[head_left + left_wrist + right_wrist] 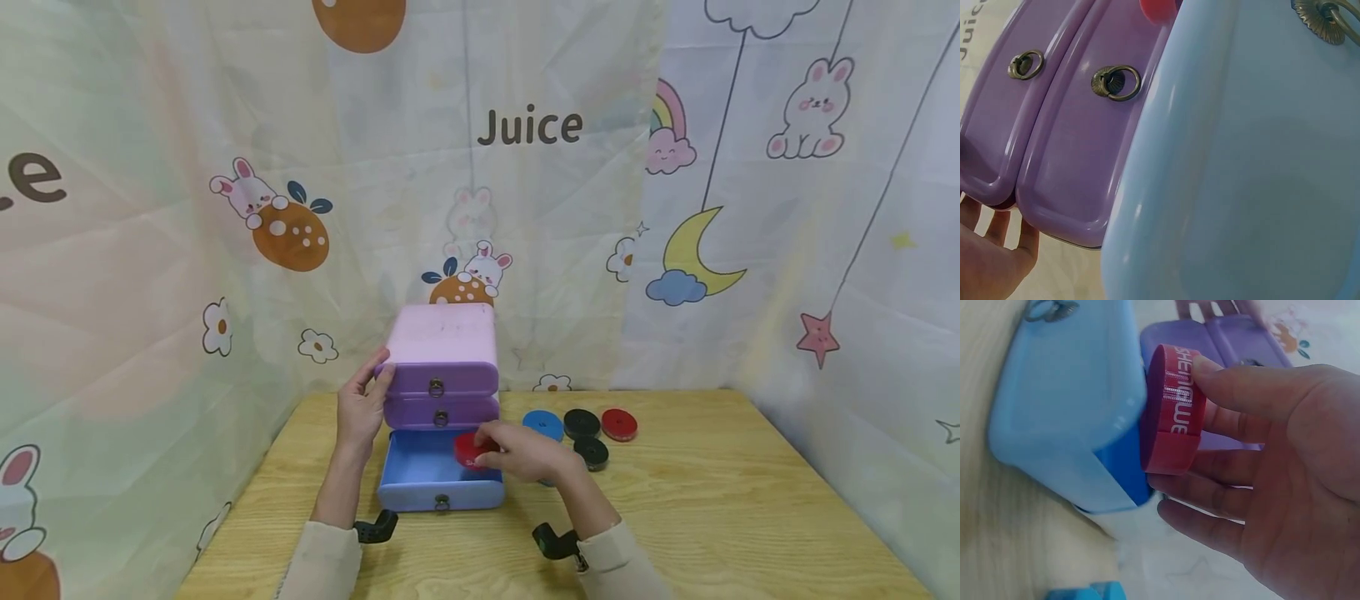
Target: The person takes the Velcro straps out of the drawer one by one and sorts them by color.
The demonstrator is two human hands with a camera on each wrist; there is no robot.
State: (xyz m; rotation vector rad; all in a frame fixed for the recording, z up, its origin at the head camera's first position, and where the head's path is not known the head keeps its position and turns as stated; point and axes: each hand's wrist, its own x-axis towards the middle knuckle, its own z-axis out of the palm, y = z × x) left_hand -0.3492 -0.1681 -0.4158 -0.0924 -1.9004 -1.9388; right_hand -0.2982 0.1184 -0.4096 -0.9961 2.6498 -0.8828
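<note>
A small chest of drawers (450, 335) stands on the table, with a pink top and two closed purple drawers (1072, 144). Its light blue bottom drawer (408, 497) is pulled out. My left hand (360, 414) rests against the chest's left side near the purple fronts, fingers fairly straight. Between thumb and fingers, my right hand (528, 452) pinches a red ribbon roll (1179, 419) with white lettering. In the head view the roll is over the right part of the pulled-out drawer, whose visible inside is bare blue.
Right of the chest lie several more rolls: a blue one (543, 424), two black ones (582, 423) and a red one (619, 424). Another blue piece is mostly hidden behind my right hand. Printed cloth (555, 250) hangs around the wooden table (712, 500).
</note>
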